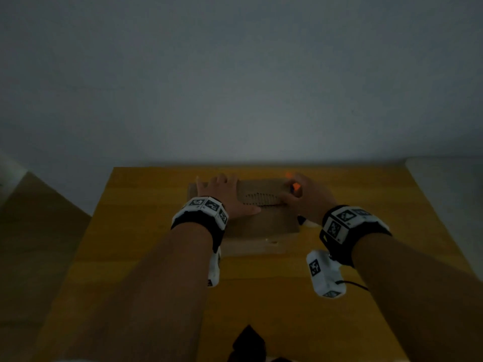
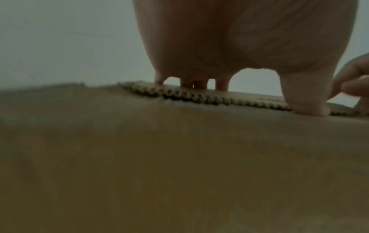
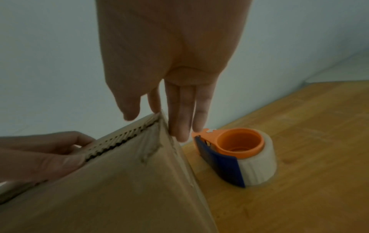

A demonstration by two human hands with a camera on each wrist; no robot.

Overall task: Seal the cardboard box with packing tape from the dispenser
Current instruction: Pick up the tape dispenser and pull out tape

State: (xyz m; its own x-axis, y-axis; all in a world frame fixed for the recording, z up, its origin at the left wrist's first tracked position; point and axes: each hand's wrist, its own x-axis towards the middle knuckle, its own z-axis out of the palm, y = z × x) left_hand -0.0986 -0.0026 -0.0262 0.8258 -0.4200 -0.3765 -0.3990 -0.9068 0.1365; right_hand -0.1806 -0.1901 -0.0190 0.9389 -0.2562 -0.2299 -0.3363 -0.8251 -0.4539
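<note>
A brown cardboard box [image 1: 261,220] [image 3: 119,189] lies on the yellow wooden table [image 1: 146,231]. Its top flaps are down, with a corrugated edge showing along the seam [image 2: 199,97]. My left hand [image 1: 224,197] [image 2: 239,39] lies flat on the left of the top, fingers and thumb pressing the flap. My right hand [image 1: 303,199] [image 3: 175,63] has straight fingers touching the box's far right corner and holds nothing. The tape dispenser [image 3: 239,149] [image 1: 295,186], orange with a white roll and a blue guard, sits on the table just right of the box, beyond my right fingertips.
A plain grey wall rises right behind the table. A white surface [image 1: 444,173] adjoins the table's right side, and floor shows at the left. A dark object [image 1: 248,340] sits at the near table edge. Bare tabletop [image 3: 319,141] lies right of the dispenser.
</note>
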